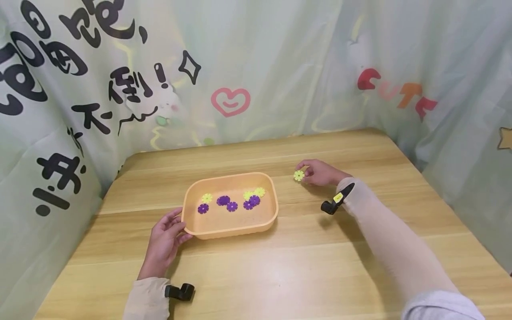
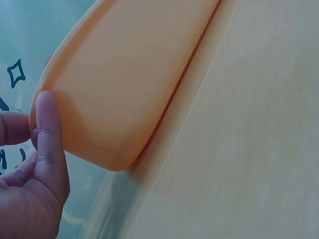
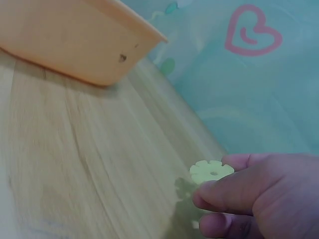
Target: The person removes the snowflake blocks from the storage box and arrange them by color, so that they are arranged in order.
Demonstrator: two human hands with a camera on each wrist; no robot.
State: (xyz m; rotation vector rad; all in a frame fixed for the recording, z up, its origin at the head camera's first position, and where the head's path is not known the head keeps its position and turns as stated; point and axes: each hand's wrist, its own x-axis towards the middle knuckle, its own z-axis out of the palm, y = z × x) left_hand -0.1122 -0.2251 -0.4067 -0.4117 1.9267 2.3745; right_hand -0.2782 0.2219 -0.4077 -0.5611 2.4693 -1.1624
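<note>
An orange plastic basket stands on the table, with several yellow and purple notched discs inside, one of them a purple disc. My left hand grips the basket's near left corner, thumb over the rim; the left wrist view shows the thumb against the basket wall. To the right of the basket, my right hand pinches a yellow notched disc just above the table. Up close in the right wrist view, the disc lies between thumb and fingers, its shadow on the wood beside it.
The wooden table reaches back to a pale printed curtain that hangs along its far side and both flanks. A black wrist camera sits on the left sleeve, another wrist camera on the right.
</note>
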